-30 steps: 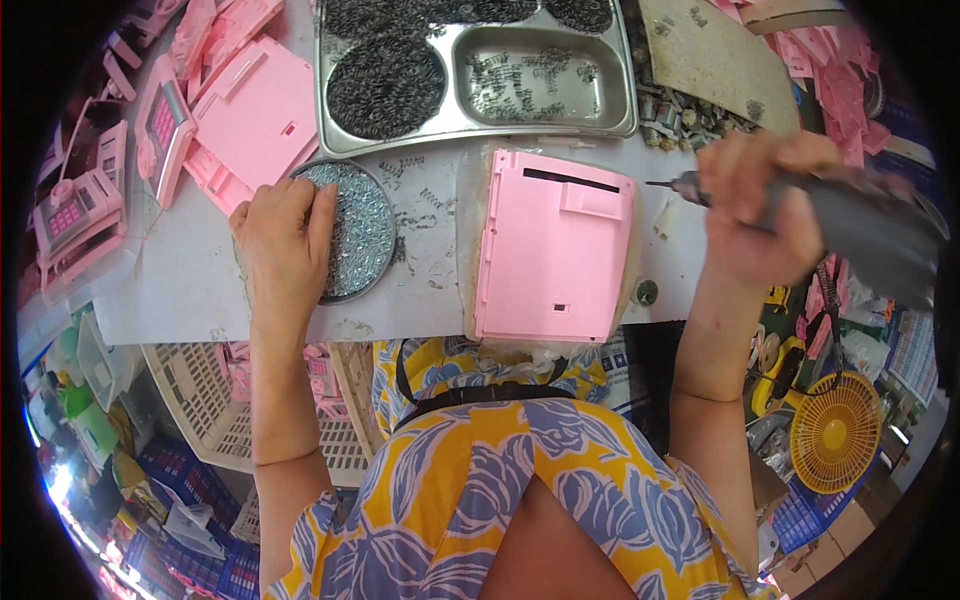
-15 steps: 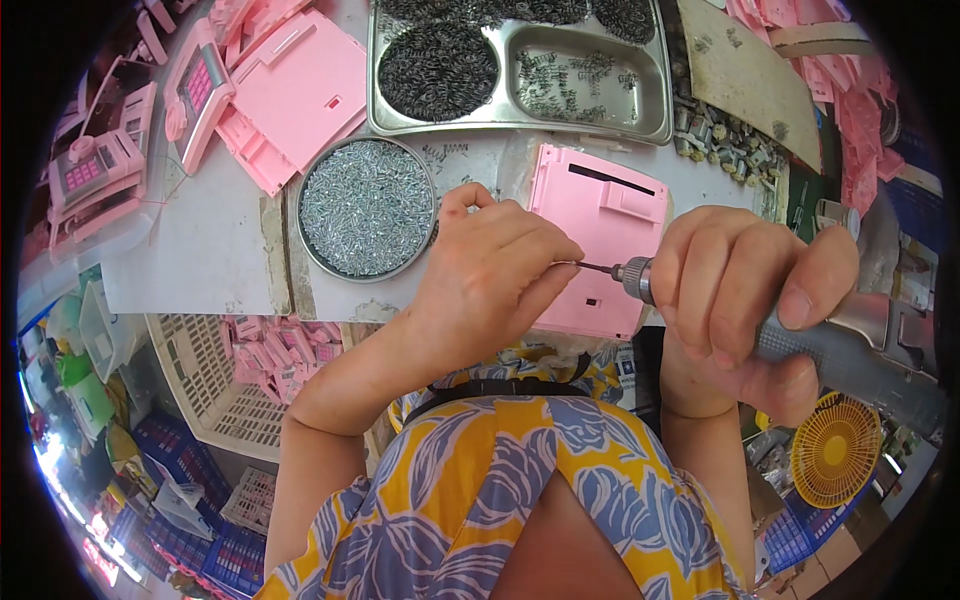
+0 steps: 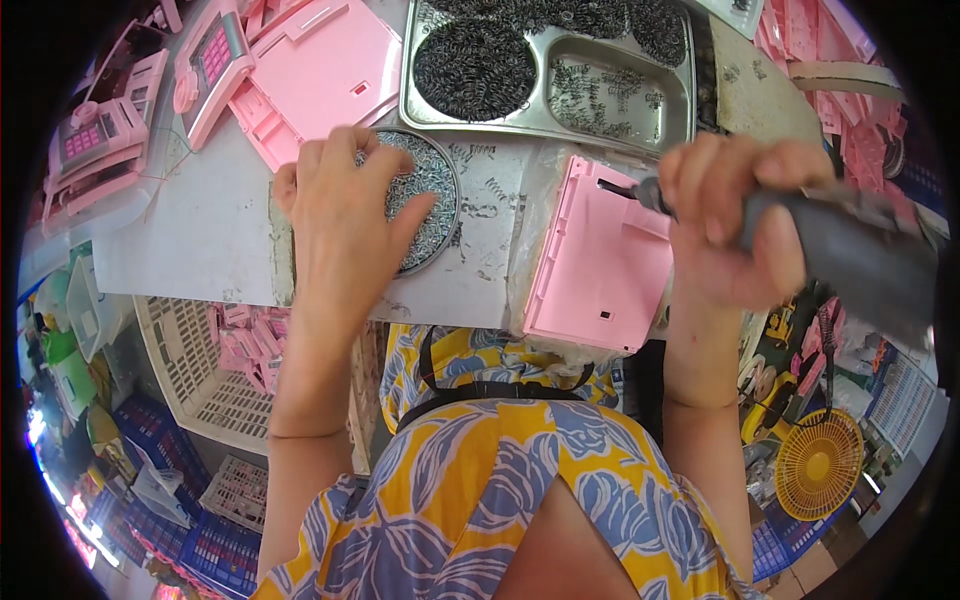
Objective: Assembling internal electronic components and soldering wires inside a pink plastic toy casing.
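My left hand (image 3: 345,215) is over the left part of a round tin (image 3: 457,215) full of small silver screws (image 3: 425,185). Its thumb and fingers are apart, with nothing visible between them. My right hand (image 3: 725,215) is wrapped round a grey electric screwdriver (image 3: 850,255), blurred by motion. The tool's tip points left, above the upper part of a pink plastic casing panel (image 3: 600,265). Whether the tip touches the panel, I cannot tell. The panel lies on clear plastic wrapping (image 3: 530,240), with a slot near its top and a small square hole lower down.
A metal compartment tray (image 3: 545,120) of dark springs stands at the back. Pink panels (image 3: 330,65) and toy cash registers (image 3: 100,140) are at the left. Below the table edge sits a cream basket (image 3: 185,375) of pink parts; a yellow fan (image 3: 820,465) is at lower right.
My left hand has gone from the screwdriver's bit over the pink panel leftward to the screw tin, its fingers spreading. The right hand has lifted the screwdriver up and away from where it was.
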`<state>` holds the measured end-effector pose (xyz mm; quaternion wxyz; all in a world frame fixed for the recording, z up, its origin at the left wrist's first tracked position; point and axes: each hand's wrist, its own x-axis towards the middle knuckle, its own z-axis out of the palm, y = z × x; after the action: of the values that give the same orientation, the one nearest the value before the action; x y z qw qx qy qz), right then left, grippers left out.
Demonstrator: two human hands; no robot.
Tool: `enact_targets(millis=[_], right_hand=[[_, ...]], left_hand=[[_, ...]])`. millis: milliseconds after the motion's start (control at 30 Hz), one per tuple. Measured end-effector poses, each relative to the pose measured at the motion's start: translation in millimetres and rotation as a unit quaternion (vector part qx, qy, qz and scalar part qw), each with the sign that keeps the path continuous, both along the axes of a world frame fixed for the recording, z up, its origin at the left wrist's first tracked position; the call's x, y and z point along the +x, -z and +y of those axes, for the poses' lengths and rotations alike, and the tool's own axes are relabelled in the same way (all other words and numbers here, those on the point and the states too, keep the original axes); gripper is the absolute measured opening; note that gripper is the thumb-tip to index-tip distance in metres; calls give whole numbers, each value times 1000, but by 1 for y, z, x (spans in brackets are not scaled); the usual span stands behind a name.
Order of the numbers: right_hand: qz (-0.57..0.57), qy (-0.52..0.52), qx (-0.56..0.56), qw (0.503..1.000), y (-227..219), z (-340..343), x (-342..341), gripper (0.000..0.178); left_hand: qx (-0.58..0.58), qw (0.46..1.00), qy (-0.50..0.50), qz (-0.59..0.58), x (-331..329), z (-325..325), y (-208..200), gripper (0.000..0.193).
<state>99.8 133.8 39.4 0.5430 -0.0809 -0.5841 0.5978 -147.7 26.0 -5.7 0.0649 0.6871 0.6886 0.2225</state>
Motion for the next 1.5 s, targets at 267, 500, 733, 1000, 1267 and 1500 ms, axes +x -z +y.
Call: enact_targets(millis=[267,500,733,1000,1267,1500], right_hand=[[-65,16,-16,998,24,12,-15,22],[-16,16,16,1000,35,10,-22,25],[-69,-6,78,995,41,5,-24,25],[-63,-36,4,997,4,2,-18,32],[-69,-74,15,995,-21,-29,-12,32],[-115,-29,-48,992,-15,-42,-19,31]], left_hand=[[-7,1000,25,-2,-9,-6,10,11],[6,999,45,-10,-5,-1,18,11],[37,997,64,-36,-15,7,26,15],[96,969,140,-178,37,6,13,11],[92,947,176,-254,62,6,16,16],[98,973,96,-183,46,3,7,16]])
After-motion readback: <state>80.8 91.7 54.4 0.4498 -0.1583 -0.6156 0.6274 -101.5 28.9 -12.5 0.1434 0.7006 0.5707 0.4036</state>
